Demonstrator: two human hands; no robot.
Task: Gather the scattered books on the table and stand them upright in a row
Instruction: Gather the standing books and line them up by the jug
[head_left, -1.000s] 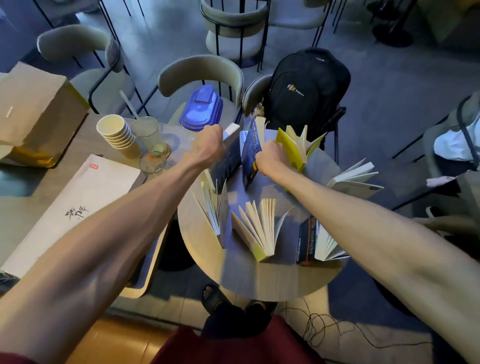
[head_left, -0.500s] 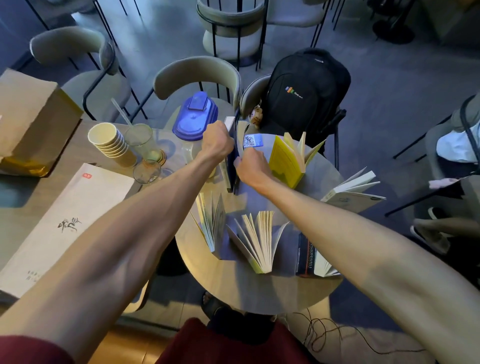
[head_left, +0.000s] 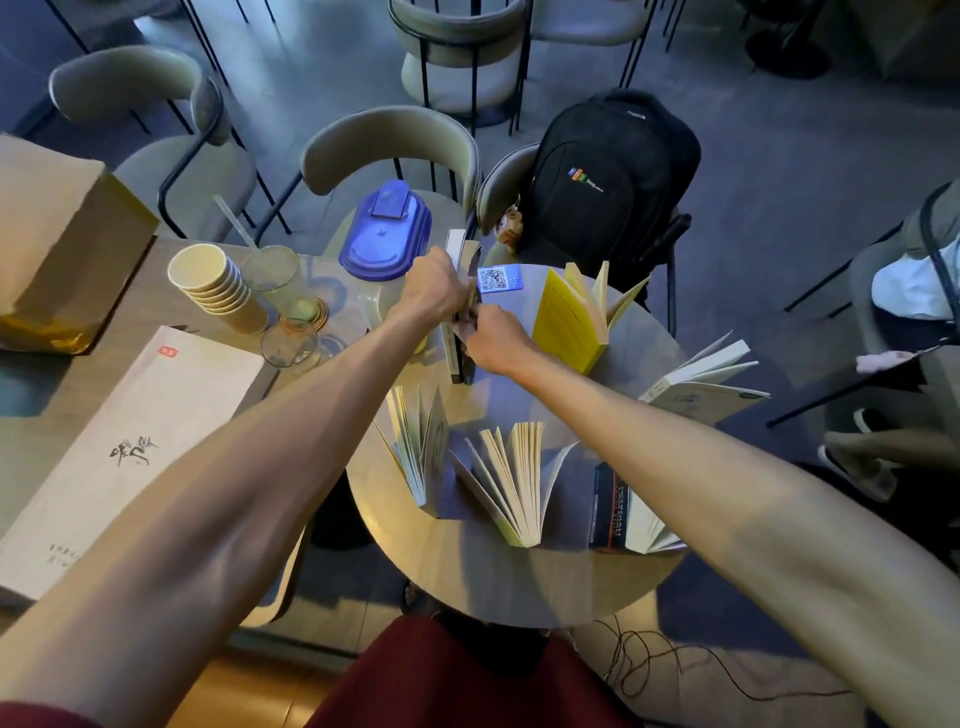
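Between my hands, from the head view, two closed books (head_left: 457, 364) stand on edge on the round table (head_left: 498, 587). My left hand (head_left: 431, 291) curls over their top and grips, and my right hand (head_left: 491, 338) pinches them from the opposite face. I judge the step is squaring them: bottoms flat, spines level, before loosening. Just right of my right hand the yellow book (head_left: 566, 317) stands splayed, and nearer me than both hands are the fanned books (head_left: 514, 478). Close each before adding it, or the row may tip.
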